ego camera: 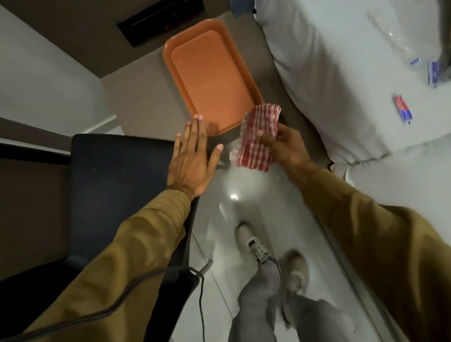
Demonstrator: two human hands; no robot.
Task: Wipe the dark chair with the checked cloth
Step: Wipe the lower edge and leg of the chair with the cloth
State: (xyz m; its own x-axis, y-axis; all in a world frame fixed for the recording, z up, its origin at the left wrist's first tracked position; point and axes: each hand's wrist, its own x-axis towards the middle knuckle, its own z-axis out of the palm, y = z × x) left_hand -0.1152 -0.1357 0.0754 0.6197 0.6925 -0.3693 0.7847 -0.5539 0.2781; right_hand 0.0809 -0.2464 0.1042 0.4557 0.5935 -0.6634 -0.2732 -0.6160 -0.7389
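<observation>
The dark chair (118,183) stands at the left, its flat seat facing up. My left hand (191,160) lies flat, fingers spread, over the seat's right edge. My right hand (286,145) holds the folded red-and-white checked cloth (258,139) in the air to the right of the chair, above the floor and apart from the seat. The thumb presses on top of the cloth.
An orange tray (212,75) lies on a low surface just beyond the chair. A white bed (358,68) with small packets fills the right side. A black cable (201,306) hangs by the chair's near edge. My feet (253,246) stand on the glossy floor.
</observation>
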